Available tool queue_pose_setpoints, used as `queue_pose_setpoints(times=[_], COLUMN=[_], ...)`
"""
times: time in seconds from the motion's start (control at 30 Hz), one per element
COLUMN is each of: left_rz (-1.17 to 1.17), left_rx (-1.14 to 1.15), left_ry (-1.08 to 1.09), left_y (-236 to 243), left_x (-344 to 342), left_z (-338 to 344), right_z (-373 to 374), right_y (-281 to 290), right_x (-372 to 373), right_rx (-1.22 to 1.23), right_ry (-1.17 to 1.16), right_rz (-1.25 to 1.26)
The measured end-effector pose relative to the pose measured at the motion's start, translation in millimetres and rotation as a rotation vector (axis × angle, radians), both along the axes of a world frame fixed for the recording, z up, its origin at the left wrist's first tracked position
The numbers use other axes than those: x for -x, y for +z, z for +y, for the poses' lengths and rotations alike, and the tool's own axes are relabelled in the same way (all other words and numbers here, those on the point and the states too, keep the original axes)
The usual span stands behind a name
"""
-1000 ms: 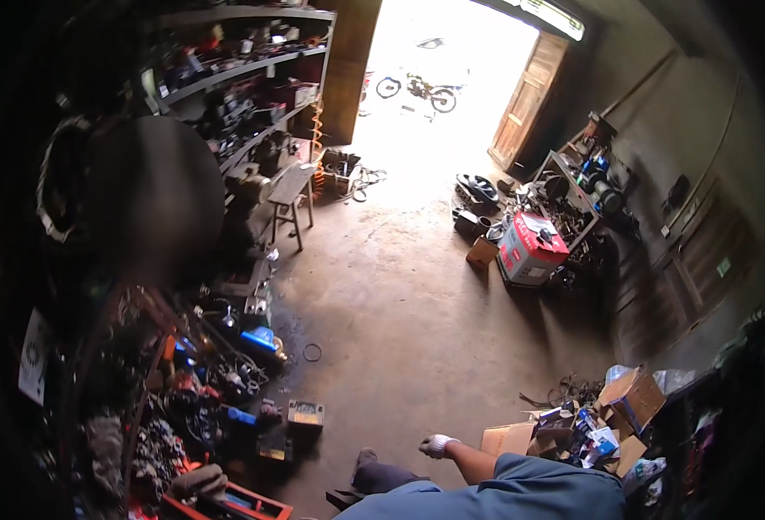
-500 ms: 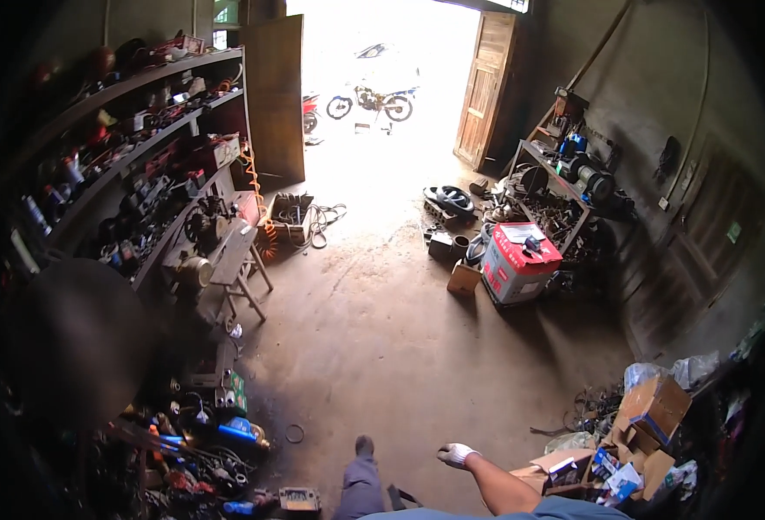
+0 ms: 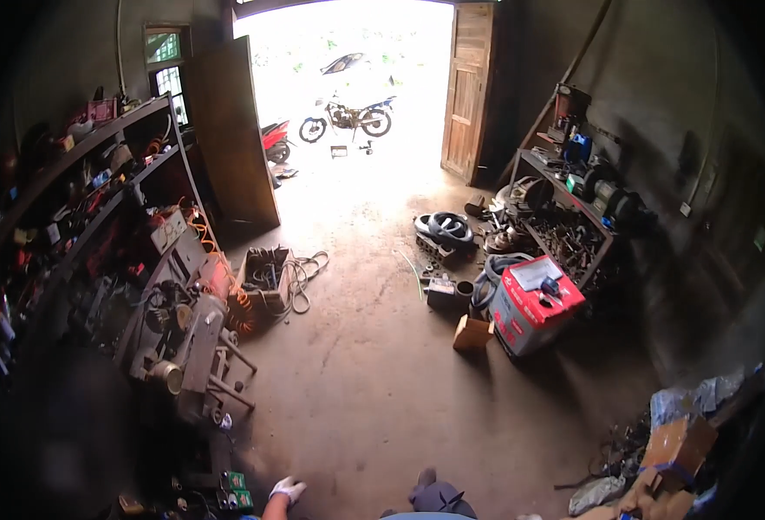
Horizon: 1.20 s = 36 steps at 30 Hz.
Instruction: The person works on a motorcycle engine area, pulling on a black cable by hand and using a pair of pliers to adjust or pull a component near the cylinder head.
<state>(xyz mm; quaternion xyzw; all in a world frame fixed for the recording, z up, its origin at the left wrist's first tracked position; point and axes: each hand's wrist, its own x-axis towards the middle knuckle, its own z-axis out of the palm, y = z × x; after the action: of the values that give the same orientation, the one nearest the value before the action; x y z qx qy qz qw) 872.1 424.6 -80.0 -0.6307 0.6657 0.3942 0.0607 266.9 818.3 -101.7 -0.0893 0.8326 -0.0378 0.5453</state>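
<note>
Head view, and I'm looking from the person's feet toward the daylight. Near the lower edge, left of centre, the left hand (image 3: pixel 288 489) wears a white glove; it is too small here to tell whether its fingers are curled or straight. Just beside it, to the left and apart from it, are the green boxes (image 3: pixel 237 490). I cannot tell how the right hand is held or how far it is from the left. A dark shoe (image 3: pixel 426 477) shows to the right of the glove, on the bare floor (image 3: pixel 374 373).

At the near right, a carton (image 3: pixel 679 444) lies tilted among crumpled clear plastic (image 3: pixel 693 399). On the left, past the green boxes, a wooden bench (image 3: pixel 198 351) stands on splayed legs. Beyond it are a crate (image 3: pixel 261 300) with cable spilling over its right side and an orange coiled hose (image 3: pixel 242 316).

Across on the right, a red-and-grey box (image 3: pixel 521 316) sits beside a small brown carton (image 3: pixel 473 334), with tyres (image 3: pixel 447 230) farther back and a loaded rack (image 3: pixel 567 192) against the wall. Cluttered shelves (image 3: pixel 153 111) line the left side.

At the far end, between two open door leaves, a motorbike (image 3: pixel 348 120) stands upright outside.
</note>
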Motion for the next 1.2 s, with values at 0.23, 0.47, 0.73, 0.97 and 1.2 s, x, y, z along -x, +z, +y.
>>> queue_pose_setpoints(times=[0.23, 0.47, 0.73, 0.97, 1.2], left_rz=[-0.006, -0.159, -0.19, -0.063, 0.277], left_rx=[0.012, -0.482, -0.633, -0.427, 0.223], left_ry=[-0.004, 0.307, 0.552, 0.616, 0.341], left_y=[28, 37, -7, -46, 59], left_x=[162, 203, 262, 335, 449], left_z=[-236, -316, -518, -907, -1342], right_z=[-244, -537, -952, -1084, -1339], right_y=[-22, -26, -18, -66, -26], right_x=[63, 236, 369, 398, 406], right_rx=[0.06, 0.141, 0.63, 0.098, 0.015], right_ry=[0.052, 0.211, -0.005, 0.384, 0.139], right_rz=[-0.106, -0.044, 0.103, -0.021, -0.062])
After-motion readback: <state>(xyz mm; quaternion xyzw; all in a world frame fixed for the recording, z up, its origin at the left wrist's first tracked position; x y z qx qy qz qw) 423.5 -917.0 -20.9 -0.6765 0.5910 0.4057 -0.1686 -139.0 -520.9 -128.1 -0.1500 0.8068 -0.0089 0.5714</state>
